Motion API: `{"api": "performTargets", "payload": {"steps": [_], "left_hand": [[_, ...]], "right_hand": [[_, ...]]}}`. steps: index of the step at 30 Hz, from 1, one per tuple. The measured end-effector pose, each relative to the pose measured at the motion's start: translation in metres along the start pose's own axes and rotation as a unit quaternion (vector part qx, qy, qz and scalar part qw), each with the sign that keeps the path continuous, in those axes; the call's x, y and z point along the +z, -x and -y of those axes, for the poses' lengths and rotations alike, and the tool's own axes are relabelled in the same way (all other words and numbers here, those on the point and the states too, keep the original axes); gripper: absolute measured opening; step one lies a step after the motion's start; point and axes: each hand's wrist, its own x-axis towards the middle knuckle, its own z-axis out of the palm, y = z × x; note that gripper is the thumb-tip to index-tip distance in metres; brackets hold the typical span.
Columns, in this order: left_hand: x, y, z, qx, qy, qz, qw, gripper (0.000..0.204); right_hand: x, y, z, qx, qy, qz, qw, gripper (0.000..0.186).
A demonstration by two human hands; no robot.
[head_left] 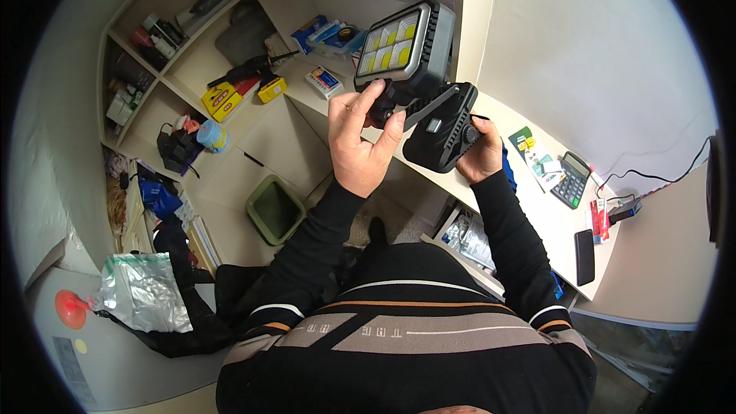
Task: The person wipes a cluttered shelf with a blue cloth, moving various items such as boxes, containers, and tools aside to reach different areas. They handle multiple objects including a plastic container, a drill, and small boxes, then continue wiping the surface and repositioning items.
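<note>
A black LED work light [400, 40] is held up over the desk, its lamp head tilted so that the panel of yellow LED blocks in clear cells faces up and left. A bracket joins the head to a chunky black base [433, 138] with a ribbed edge and a round knob. My left hand [359, 144] grips the hinge below the head, thumb and fingers closed about it. My right hand [483, 155] is wrapped around the base's right side, with some fingers hidden behind it.
On the desk [537, 211] lie a leaflet [529, 149], a calculator [571, 179] and a phone [584, 257]. An open drawer [469, 239] sits below. A green bin [268, 218] stands left of me. Shelves behind hold a cordless drill [244, 71] and a yellow box [221, 101].
</note>
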Motion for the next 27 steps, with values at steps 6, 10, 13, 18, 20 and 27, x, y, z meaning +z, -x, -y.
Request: {"api": "performTargets", "payload": {"steps": [6, 10, 13, 18, 20, 27], "left_hand": [[-0.003, 0.006, 0.003, -0.078, -0.004, 0.040, 0.996, 0.069], [-0.024, 0.007, 0.022, -0.246, 0.105, 0.073, 0.961, 0.107], [-0.053, -0.004, 0.038, -0.277, 0.264, 0.091, 0.919, 0.103], [-0.054, -0.007, 0.048, -0.339, 0.263, 0.044, 0.902, 0.088], [-0.052, 0.009, 0.052, -0.328, 0.251, 0.027, 0.910, 0.085], [-0.030, 0.031, 0.040, -0.253, 0.169, 0.093, 0.948, 0.083]], "right_hand": [[0.000, 0.000, -0.005, -0.016, 0.037, -0.044, 0.998, 0.045], [0.024, 0.007, -0.012, -0.114, 0.173, -0.158, 0.966, 0.057], [0.040, 0.012, -0.009, -0.183, 0.434, -0.159, 0.868, 0.068], [0.060, 0.019, -0.019, -0.204, 0.576, -0.122, 0.782, 0.073], [0.063, 0.019, -0.022, -0.228, 0.640, -0.102, 0.727, 0.071], [0.064, -0.004, -0.023, -0.225, 0.742, -0.057, 0.628, 0.069]]}}
